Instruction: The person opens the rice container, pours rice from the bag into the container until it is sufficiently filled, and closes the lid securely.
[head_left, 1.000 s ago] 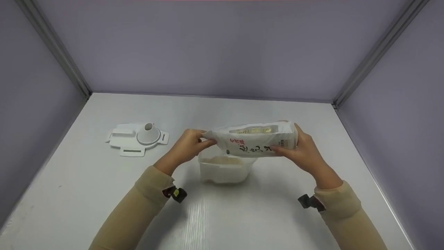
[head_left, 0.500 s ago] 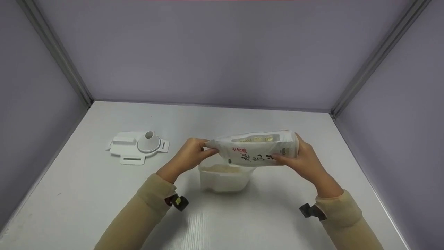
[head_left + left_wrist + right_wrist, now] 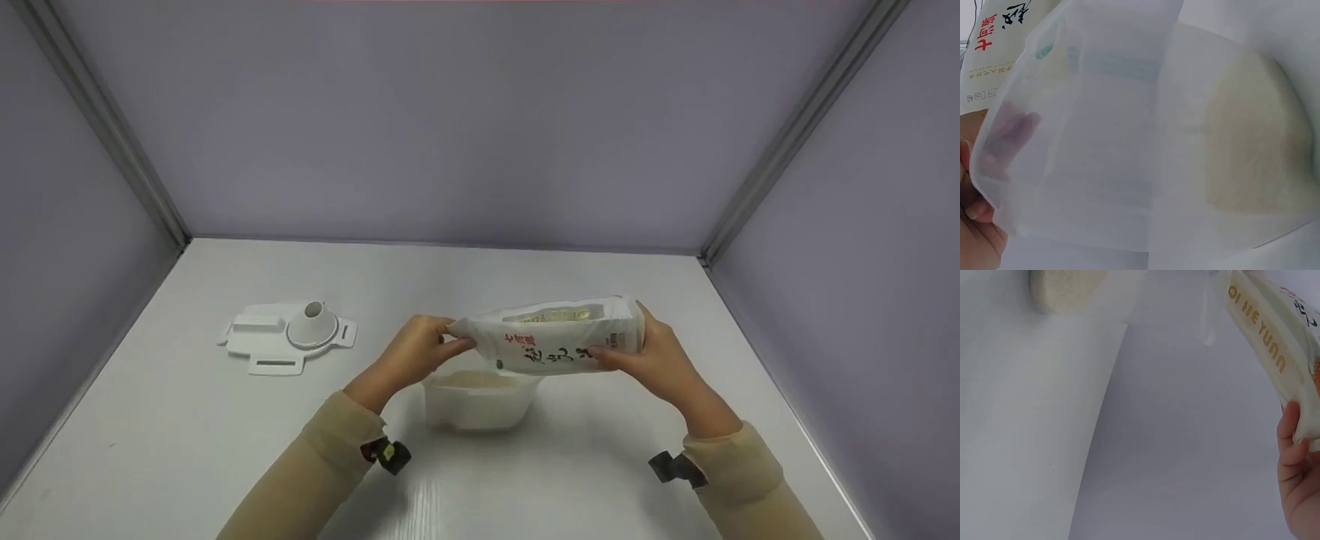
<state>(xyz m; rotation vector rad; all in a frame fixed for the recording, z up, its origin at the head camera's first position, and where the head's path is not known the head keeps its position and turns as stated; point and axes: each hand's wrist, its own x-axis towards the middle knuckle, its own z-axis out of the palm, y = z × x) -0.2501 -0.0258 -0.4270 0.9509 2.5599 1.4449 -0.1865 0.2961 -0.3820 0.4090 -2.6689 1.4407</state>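
A white printed rice bag [image 3: 559,345] is held on its side, slightly tilted, above a translucent white container [image 3: 480,411]. My left hand [image 3: 412,352] pinches the bag's left end between thumb and fingers. At the other end, my right hand [image 3: 664,367] grips the bag with the thumb across its front. Pale grains [image 3: 476,381] lie inside the container, and in the left wrist view they show as a beige layer [image 3: 1252,140]. The right wrist view has the bag [image 3: 1275,349] sloping down toward the curled fingers of the right hand [image 3: 1300,478]. Part of the container's rim is hidden behind the bag.
A flat white plastic piece [image 3: 262,341] with side tabs and a raised cone [image 3: 313,326] lies on the white table [image 3: 150,435] to the left. Grey-purple panels [image 3: 450,127] enclose the back and both sides.
The head view has tilted up, so the table and everything on it appear lower. Both hands keep their hold on the bag, which stays over the container.
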